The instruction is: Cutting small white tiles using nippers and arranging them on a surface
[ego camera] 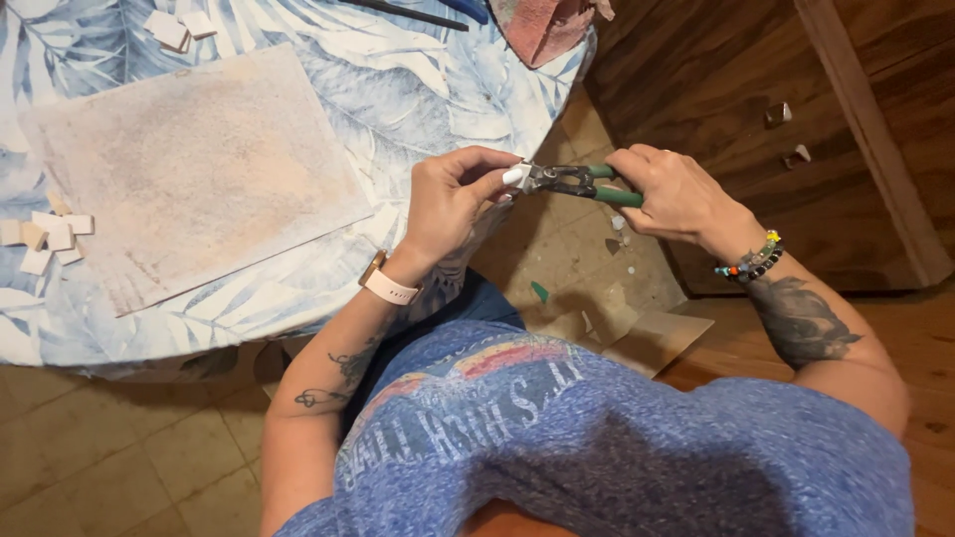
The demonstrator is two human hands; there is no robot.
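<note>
Now left hand [453,204] holds white tile [513,176] in nippers [572,181].

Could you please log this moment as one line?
left hand: holds small white tile piece | right hand: grips green-handled nippers | nipper jaws at tile | over floor beside table

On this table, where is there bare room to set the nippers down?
Bare patches: the middle of the flat board, and the cloth between the board and the red rag. Crowded: white tile pieces at the left edge and top.
</note>
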